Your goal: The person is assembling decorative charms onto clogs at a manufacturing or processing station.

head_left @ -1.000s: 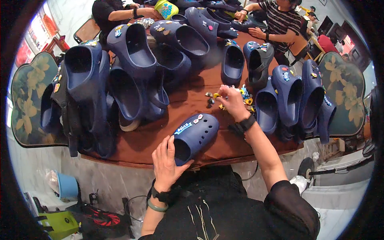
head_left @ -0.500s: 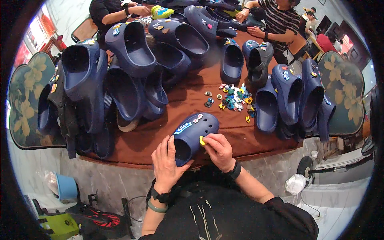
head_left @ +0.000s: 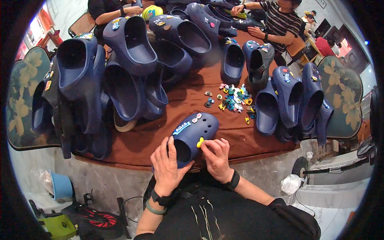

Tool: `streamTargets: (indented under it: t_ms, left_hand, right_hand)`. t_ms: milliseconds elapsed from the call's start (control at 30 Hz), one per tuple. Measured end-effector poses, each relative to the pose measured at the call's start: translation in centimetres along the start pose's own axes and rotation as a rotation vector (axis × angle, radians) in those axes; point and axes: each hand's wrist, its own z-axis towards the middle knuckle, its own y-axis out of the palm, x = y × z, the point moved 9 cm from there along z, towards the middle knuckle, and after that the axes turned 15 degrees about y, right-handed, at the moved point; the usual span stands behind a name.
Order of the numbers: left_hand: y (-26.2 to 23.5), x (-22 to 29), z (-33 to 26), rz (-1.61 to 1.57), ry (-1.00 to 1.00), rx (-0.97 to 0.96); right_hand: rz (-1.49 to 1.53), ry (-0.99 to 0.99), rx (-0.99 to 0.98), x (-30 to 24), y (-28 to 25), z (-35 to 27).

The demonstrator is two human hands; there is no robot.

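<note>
A navy blue clog (head_left: 193, 135) lies at the table's near edge, toe pointing away and slightly right. My left hand (head_left: 165, 165) grips its heel end, with the fingers along the left side and the thumb by the back rim. On the clog's upper sit a blue-and-white lettered charm (head_left: 182, 127) and a pink-and-white charm (head_left: 197, 117); several holes near the toe are bare. Between thumb and forefinger, my right hand (head_left: 218, 160) pinches a yellow shoe charm (head_left: 200, 142) against the clog's right side. Whether its stem is in a hole is hidden.
Loose charms in a colourful pile (head_left: 237, 98) lie beyond the clog. Stacked navy clogs (head_left: 130, 52) crowd the left of the brown-covered table (head_left: 132, 146), and more clogs (head_left: 289, 102) stand at the right. Across the table, two people's hands (head_left: 256, 32) are at work.
My right hand has turned and shifted slightly down and left, with the yellow charm now flatter against the clog. My left hand keeps its grip. A far person's hands have moved.
</note>
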Motion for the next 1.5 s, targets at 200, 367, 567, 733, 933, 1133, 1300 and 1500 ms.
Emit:
streamTargets:
  t_ms: [200, 367, 567, 733, 933, 1133, 1300, 1500]
  left_hand:
    - [0.2, -0.2, -0.4, 0.113, -0.088, 0.040]
    - [0.2, -0.3, -0.2, 0.115, -0.093, 0.028]
    - [-1.0, 1.0, -0.3, 0.058, -0.101, 0.036]
    - [-1.0, 0.7, -0.1, -0.142, 0.004, -0.032]
    - [-0.3, 2.9, 1.2, -0.183, 0.363, -0.203]
    - [-0.9, 1.5, 2.3, -0.321, 0.364, -0.114]
    - [0.3, 2.2, 3.0, -0.231, 0.116, 0.098]
    - [0.9, -0.1, 3.1, -0.345, 0.177, 0.072]
  right_hand:
    - [0.039, -0.009, -0.052, -0.2, 0.5, 1.7]
    - [0.146, 0.056, -0.084, 0.9, -0.2, 3.7]
    - [0.332, 0.137, -0.122, 2.6, -0.1, 5.7]
    - [0.380, 0.067, -0.101, 2.4, -0.3, 4.9]
    - [0.174, 0.018, -0.042, 1.6, -0.3, 3.2]
    - [0.151, -0.028, -0.046, 1.2, -0.3, 4.2]
    - [0.284, -0.038, -0.012, 2.2, -0.8, 5.6]
    - [0.432, 0.138, -0.019, 4.5, 0.3, 4.1]
